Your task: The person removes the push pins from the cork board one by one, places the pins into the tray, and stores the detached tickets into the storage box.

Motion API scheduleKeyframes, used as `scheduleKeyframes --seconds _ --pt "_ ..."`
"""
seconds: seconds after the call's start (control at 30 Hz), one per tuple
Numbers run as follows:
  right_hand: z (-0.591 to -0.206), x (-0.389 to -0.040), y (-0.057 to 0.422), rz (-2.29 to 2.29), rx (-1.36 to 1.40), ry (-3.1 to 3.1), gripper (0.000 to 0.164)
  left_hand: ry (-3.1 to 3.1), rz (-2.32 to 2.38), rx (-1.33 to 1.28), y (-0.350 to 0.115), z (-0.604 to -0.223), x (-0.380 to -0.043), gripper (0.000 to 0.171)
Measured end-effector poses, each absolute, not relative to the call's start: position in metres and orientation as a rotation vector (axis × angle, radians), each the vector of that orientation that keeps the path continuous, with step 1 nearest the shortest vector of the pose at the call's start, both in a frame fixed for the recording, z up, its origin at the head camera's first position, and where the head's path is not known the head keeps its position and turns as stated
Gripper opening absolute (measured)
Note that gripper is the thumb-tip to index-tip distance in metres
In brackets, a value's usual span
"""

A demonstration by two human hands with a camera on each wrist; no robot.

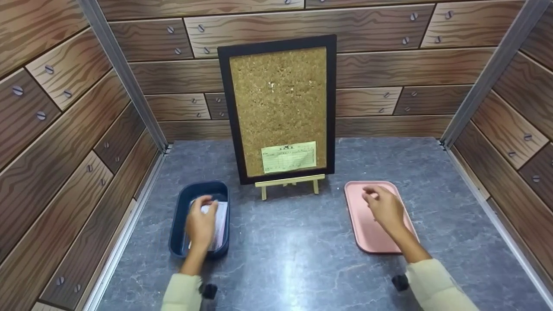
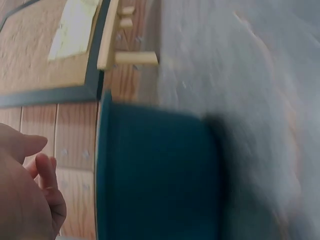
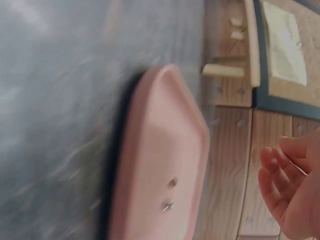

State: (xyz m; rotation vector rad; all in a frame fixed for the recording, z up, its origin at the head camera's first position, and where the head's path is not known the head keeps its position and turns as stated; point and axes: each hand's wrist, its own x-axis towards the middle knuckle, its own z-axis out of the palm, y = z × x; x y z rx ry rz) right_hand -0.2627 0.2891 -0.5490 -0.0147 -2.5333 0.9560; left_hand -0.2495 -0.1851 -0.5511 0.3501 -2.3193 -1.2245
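Note:
My left hand hovers over a dark blue bin, fingers loosely bent and nothing between them. White paper sheets lie inside the bin, partly hidden under that hand. In the left wrist view, the bin's outer wall stands beside the hand. Above a pink tray is my right hand, its fingers relaxed and bent, holding nothing visible. The right wrist view shows small shiny metal pieces on the tray's floor. A pale yellow-green printed slip is pinned low on the corkboard.
The black-framed corkboard stands upright on a small wooden easel at the back of the grey marbled table. Wood-patterned walls with metal corner strips enclose the table at the back and both sides.

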Motion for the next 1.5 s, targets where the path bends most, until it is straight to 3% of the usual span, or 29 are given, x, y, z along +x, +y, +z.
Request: scheduleKeyframes --seconds 0.4,0.8,1.5 --pt "-0.520 -0.295 0.231 0.947 0.125 -2.413 0.017 -2.280 -1.146 0.101 -0.118 -0.527 -0.301 0.021" --pt "-0.501 -0.329 0.177 0.908 0.250 -2.329 0.014 -2.292 -1.049 0.078 -0.081 -0.504 -0.344 0.024" --pt "-0.492 -0.378 0.116 0.765 0.256 -2.291 0.014 -2.321 -1.063 0.136 -0.059 -0.504 -0.367 0.023"
